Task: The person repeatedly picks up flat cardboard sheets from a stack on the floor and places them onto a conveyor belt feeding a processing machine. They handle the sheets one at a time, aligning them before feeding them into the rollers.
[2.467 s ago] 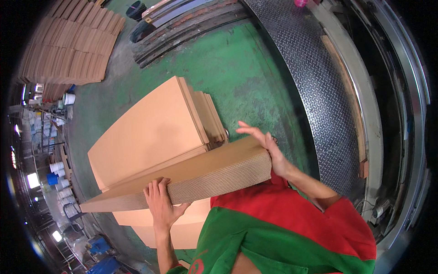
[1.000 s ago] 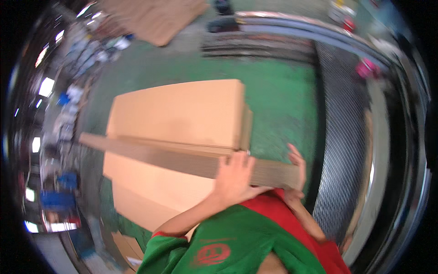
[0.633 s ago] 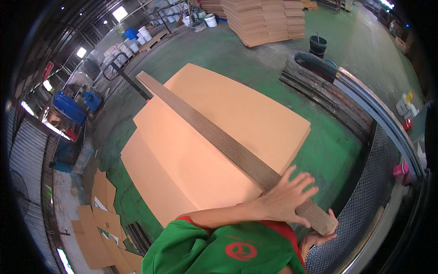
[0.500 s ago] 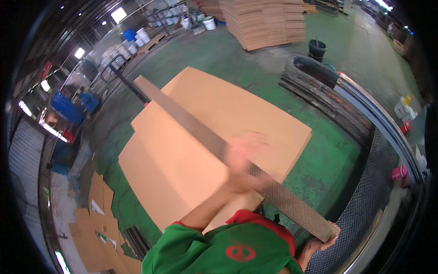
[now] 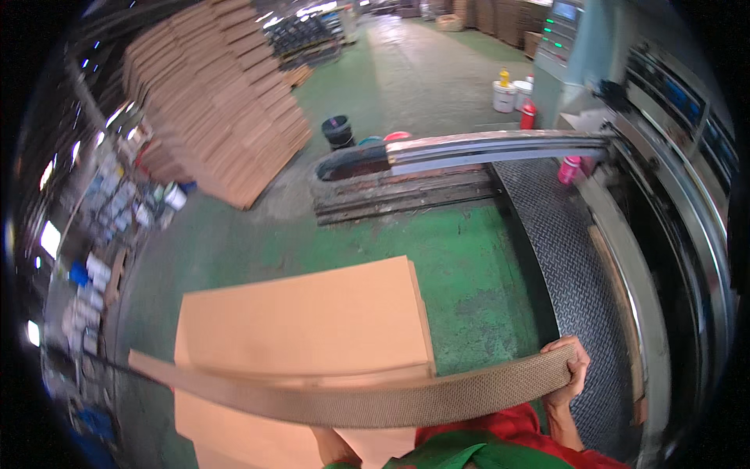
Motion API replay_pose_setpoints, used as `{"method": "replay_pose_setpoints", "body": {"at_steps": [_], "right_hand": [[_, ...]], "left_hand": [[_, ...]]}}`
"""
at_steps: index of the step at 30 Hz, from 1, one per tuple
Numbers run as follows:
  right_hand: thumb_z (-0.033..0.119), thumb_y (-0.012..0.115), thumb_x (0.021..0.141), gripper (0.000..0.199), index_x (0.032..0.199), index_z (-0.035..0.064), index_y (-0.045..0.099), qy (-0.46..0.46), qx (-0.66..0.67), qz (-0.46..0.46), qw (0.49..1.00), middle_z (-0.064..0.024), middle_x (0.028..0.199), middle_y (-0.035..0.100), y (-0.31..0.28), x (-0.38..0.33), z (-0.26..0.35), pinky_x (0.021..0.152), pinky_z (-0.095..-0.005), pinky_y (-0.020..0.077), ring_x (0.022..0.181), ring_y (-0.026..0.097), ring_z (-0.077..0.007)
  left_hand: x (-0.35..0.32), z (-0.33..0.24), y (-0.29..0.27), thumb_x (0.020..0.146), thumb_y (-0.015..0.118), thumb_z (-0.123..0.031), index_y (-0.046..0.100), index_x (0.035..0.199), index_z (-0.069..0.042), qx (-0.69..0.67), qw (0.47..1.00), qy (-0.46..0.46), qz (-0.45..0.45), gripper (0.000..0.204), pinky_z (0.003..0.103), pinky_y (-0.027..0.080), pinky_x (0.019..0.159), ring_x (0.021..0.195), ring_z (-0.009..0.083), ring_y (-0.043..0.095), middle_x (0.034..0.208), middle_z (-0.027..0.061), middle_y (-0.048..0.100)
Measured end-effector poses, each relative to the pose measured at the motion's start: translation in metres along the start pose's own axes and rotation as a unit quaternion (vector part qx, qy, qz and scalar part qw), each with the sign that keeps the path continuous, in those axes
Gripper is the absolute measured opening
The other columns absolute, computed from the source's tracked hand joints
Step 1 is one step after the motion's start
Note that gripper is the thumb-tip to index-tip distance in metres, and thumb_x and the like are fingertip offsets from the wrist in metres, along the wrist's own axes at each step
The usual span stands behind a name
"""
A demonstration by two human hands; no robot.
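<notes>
A thick bundle of flat corrugated cardboard sheets [image 5: 375, 402] stands on edge across the front, its fluted edges facing up. My right hand [image 5: 576, 371] is closed round the bundle's right end, fingers curled over the corner. My left forearm [image 5: 337, 447] reaches to the bundle's near side, where the hand itself is hidden. Beyond the bundle and partly beneath it lies a low pile of flat tan cardboard sheets [image 5: 305, 316].
To the right runs a dark chequered metal step [image 5: 558, 242] beside a long machine [image 5: 637, 273]. Ahead are a metal rail [image 5: 500, 147], a black bucket [image 5: 337, 133] and a tall cardboard stack [image 5: 215, 102]. White containers [image 5: 504, 95] and a red bottle [image 5: 528, 116] stand farther off.
My view has swung right toward the machine. My left hand, blurred above the bundle's edge before, is now out of sight behind it. The right hand keeps its hold on the end.
</notes>
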State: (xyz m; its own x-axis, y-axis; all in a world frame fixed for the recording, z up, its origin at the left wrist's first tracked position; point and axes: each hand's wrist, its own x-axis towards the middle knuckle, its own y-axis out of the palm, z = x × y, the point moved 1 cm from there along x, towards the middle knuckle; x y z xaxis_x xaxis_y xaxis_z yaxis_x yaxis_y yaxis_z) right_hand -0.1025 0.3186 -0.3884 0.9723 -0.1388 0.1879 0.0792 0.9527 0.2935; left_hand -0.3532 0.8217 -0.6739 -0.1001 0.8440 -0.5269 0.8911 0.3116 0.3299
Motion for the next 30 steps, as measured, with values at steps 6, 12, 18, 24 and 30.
{"method": "replay_pose_setpoints", "body": {"at_steps": [6,12,18,24,30], "right_hand": [[0.040,0.050,0.059,0.049,0.074,-0.0051,0.061,-0.003,-0.082,0.015,0.997,-0.0152,0.072,0.065,0.017,0.006,0.039,0.067,-0.0310,0.0414,0.070,0.053,-0.0195],[0.051,0.048,0.067,0.056,0.073,-0.0027,0.063,-0.020,-0.136,0.003,0.990,-0.0131,0.068,0.064,-0.010,0.035,0.091,0.065,-0.0324,0.0413,0.067,0.052,-0.0197],[0.046,0.039,0.074,0.049,0.075,0.0006,0.058,-0.054,-0.116,-0.070,0.989,-0.0096,0.067,0.056,-0.070,0.095,0.112,0.056,-0.0289,0.0412,0.060,0.054,-0.0168],[0.045,0.038,0.077,0.048,0.074,0.0009,0.057,-0.083,-0.127,-0.080,0.985,-0.0097,0.065,0.056,-0.147,0.114,0.133,0.055,-0.0276,0.0404,0.057,0.053,-0.0159],[0.040,0.033,0.086,0.050,0.072,-0.0004,0.058,-0.109,-0.105,-0.168,0.974,-0.0131,0.065,0.056,-0.247,0.122,0.153,0.054,-0.0311,0.0438,0.057,0.053,-0.0185]], "left_hand": [[-0.015,0.005,0.061,0.097,0.046,-0.059,0.028,0.154,-0.010,0.040,0.997,-0.009,0.072,0.078,0.049,0.030,0.117,0.139,0.0332,0.038,0.155,0.0174,0.035],[-0.032,0.006,0.085,0.096,0.047,-0.060,0.029,0.154,-0.011,0.069,0.992,0.004,0.103,0.078,0.049,0.031,0.116,0.138,0.0327,0.039,0.154,0.0163,0.036],[-0.071,0.009,0.092,0.096,0.048,-0.060,0.030,0.154,-0.012,0.060,0.990,0.023,0.125,0.078,0.049,0.032,0.115,0.137,0.0322,0.040,0.154,0.0151,0.036],[-0.133,0.034,0.113,0.095,0.049,-0.061,0.030,0.153,-0.013,0.053,0.980,0.051,0.183,0.078,0.050,0.033,0.115,0.136,0.0317,0.040,0.153,0.0140,0.037],[-0.232,0.084,0.157,0.094,0.050,-0.062,0.031,0.153,-0.013,0.049,0.956,0.055,0.283,0.078,0.050,0.034,0.114,0.135,0.0313,0.041,0.153,0.0129,0.037]]}}
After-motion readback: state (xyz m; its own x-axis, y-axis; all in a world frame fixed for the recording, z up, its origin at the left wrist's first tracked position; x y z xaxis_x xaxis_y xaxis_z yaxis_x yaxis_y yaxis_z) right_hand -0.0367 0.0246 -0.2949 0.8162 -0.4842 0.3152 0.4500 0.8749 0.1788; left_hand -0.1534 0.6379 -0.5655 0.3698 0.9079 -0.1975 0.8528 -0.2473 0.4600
